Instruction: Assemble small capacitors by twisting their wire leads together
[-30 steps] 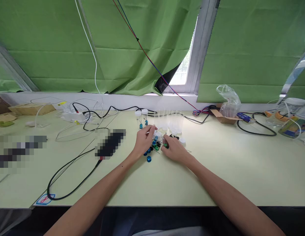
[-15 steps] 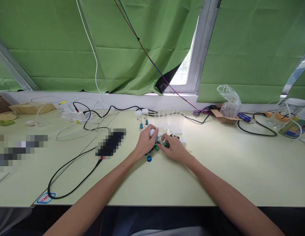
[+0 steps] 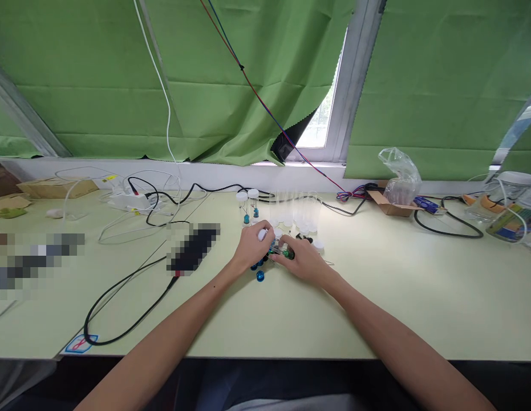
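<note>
My left hand (image 3: 253, 245) is closed, its thumb and fingers around a white cap (image 3: 262, 234). Just to the right, my right hand (image 3: 302, 258) has its fingers curled round a clear tube with a green piece (image 3: 286, 253) in it; the fingers partly hide it. The two hands nearly meet at the tube's end. Several small blue parts lie under and in front of my left hand, one blue round part (image 3: 260, 276) closest to me. Behind the hands stand two clear tubes with white caps (image 3: 253, 194) and blue pieces inside.
Several empty clear tubes (image 3: 305, 214) stand behind my right hand, with a loose white cap (image 3: 319, 245) beside it. A black cable (image 3: 115, 342) loops over the table on the left. At the back right are an open cardboard box (image 3: 393, 206) with a plastic bag and a jar (image 3: 511, 185).
My right thumb has shifted a little left and the clear tube now shows more between the hands. The loose green piece beneath has mostly gone from sight. My left hand has turned slightly.
</note>
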A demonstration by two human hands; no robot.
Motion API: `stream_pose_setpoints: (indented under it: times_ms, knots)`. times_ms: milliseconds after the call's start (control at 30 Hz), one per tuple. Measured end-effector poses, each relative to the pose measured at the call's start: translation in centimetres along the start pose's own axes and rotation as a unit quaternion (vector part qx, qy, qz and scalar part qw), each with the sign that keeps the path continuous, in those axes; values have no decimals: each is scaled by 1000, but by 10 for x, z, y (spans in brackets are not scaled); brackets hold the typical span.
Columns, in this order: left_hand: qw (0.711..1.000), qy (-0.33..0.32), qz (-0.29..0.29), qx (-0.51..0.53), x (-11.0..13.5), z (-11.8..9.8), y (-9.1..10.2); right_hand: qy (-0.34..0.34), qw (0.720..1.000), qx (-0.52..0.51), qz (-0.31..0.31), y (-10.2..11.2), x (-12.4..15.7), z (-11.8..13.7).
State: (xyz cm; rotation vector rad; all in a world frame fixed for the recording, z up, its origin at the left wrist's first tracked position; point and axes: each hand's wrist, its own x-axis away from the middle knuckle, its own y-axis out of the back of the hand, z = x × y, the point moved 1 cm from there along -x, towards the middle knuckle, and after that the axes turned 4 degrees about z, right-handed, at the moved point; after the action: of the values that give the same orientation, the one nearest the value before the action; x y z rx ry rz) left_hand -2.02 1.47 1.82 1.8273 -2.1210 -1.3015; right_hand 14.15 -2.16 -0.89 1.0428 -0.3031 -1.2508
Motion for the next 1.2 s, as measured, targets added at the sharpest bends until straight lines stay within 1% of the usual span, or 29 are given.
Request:
stream_pose_setpoints:
  times_ms: [200, 367, 500, 733, 1067, 1200]
  knots:
    - [1000, -5, 13, 24, 0, 3, -1, 2, 1000, -6, 7, 0, 0, -2]
    - [999, -7, -27, 28, 0, 1, -1, 20, 999, -44, 24, 3, 0, 2]
    - [999, 14, -35, 31, 1, 1, 1, 31, 997, -60, 24, 5, 0, 5]
    - [1000, 15, -20, 4, 1, 3, 2, 45, 998, -39, 14, 4, -1, 3]
    - [1000, -2, -6, -23, 1, 9, -1, 34, 999, -21, 16, 1, 0, 2]
    - [1000, -3, -12, -21, 1, 12, -4, 34, 999, -9, 12, 1, 0, 2]
